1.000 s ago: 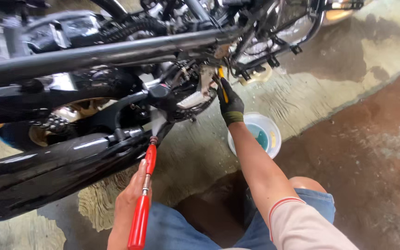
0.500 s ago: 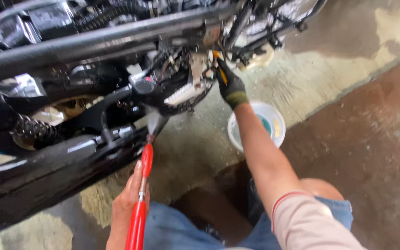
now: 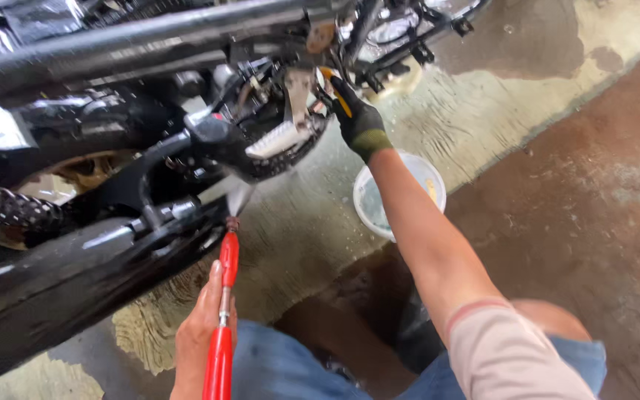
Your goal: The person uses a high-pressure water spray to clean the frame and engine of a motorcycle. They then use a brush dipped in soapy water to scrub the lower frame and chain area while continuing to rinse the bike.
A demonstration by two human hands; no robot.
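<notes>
My left hand grips a red spray lance that points up at the underside of a black motorcycle, and a fan of water leaves its nozzle near the footpeg. My right hand wears a black glove and is closed on a yellow-handled brush pressed against the bike's frame by the chain area. The brush head is hidden behind the metal parts.
A white bucket with water stands on the wet concrete just under my right forearm. The black exhaust pipe runs low at the left. Reddish-brown floor lies to the right. My knees in blue jeans are at the bottom.
The view has shifted closer and to the left across the bike. My right hand stays on the frame with the brush, and the lance keeps spraying at the same spot.
</notes>
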